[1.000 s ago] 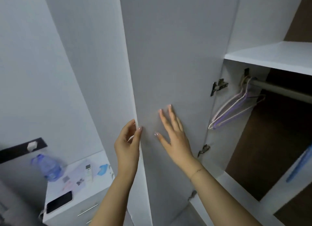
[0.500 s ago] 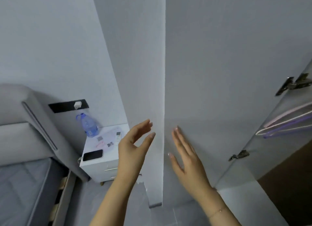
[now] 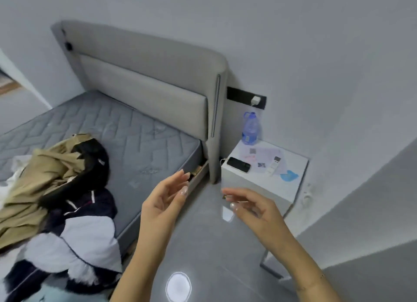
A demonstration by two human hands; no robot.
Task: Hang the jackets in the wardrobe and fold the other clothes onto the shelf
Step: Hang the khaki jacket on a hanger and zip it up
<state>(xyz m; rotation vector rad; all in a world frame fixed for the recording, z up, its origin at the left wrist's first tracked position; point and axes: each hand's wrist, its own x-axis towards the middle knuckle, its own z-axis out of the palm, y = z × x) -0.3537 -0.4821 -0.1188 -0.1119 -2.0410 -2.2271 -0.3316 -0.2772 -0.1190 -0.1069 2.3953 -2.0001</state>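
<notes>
Left hand: my left hand [image 3: 168,202] was raised over the floor beside the bed, fingers loosely spread and relaxed, holding nothing.
Right hand: my right hand [image 3: 250,208] hung in front of the nightstand [image 3: 255,184], fingers loose and a little curled, also empty; its tips were blurred.
Where the clothes lay: the pile of clothes [image 3: 58,202] sat on the near corner of the mattress [image 3: 140,141], to the left of both hands and somewhat lower in view, apart from them.
What was in the pile: a tan jacket [image 3: 33,184] on top toward the far side, a black garment [image 3: 94,159] draped over it, and a dark navy and white jacket [image 3: 76,240] nearest me, hanging over the bed edge.
Long axis: the heap ran roughly from the middle of the mattress toward me, along the bed's side edge.
Nearer hand: the left, I judged; the navy and white jacket looked like the first thing it could reach.
Surface: a bare quilted grey mattress with a padded grey headboard [image 3: 144,76].
Room: glossy grey floor [image 3: 203,245], pale walls, a water bottle [image 3: 250,129] and a phone [image 3: 238,164] on the white nightstand.
Wardrobe: not in view at this moment.
</notes>
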